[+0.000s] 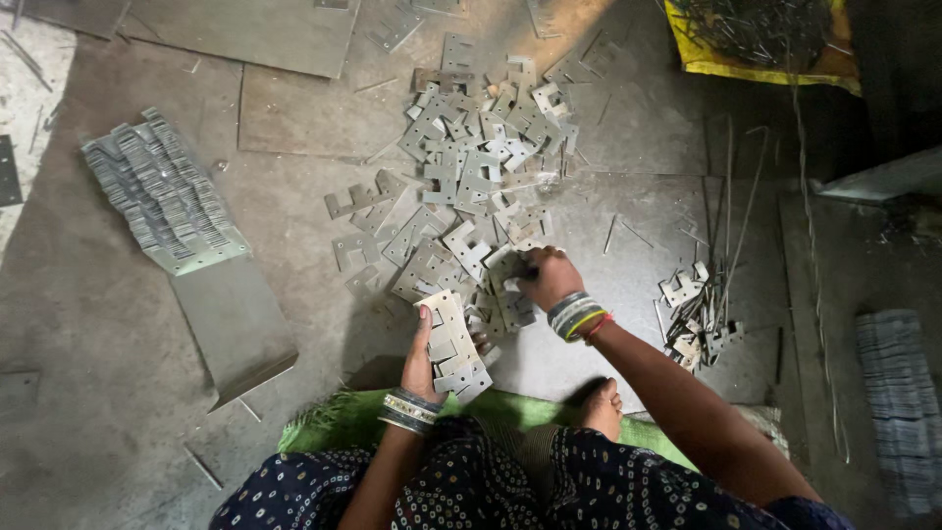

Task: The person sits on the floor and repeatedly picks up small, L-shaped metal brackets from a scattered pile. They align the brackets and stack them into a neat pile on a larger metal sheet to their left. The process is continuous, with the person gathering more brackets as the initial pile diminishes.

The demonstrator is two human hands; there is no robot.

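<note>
The left hand (424,355) is clenched around a stack of notched metal plates (454,345), thumb on the left edge and fingers wrapped behind, holding the stack roughly upright with its flat face toward the camera, just above the near edge of the floor in front of the person's lap. The stack reaches from above the thumb down to the heel of the hand, and its lower plates fan out slightly to the right. The right hand (549,278) is just far and right of that stack, knuckles up, its fingertips closed on a single plate (506,263) at the near edge of a loose heap of plates (471,167); the fingers hide the contact, but the hand appears to pinch this piece. The heap spreads across the grey metal floor (118,324) from the hands toward the far middle of the scene, its pieces lying flat and overlapping in all directions. Far to the left, a long neat row of stacked plates (162,191) rests on a slanted metal sheet (231,324), well apart from both hands. To the right of the right forearm lies a smaller cluster of plates (692,329) mixed with thin metal rods (731,216). A yellow sack of metal pins (760,39) sits at the far right. The person sits on a green mat (510,407), one bare foot (601,407) showing near the right arm, both wrists wearing bangles.
</note>
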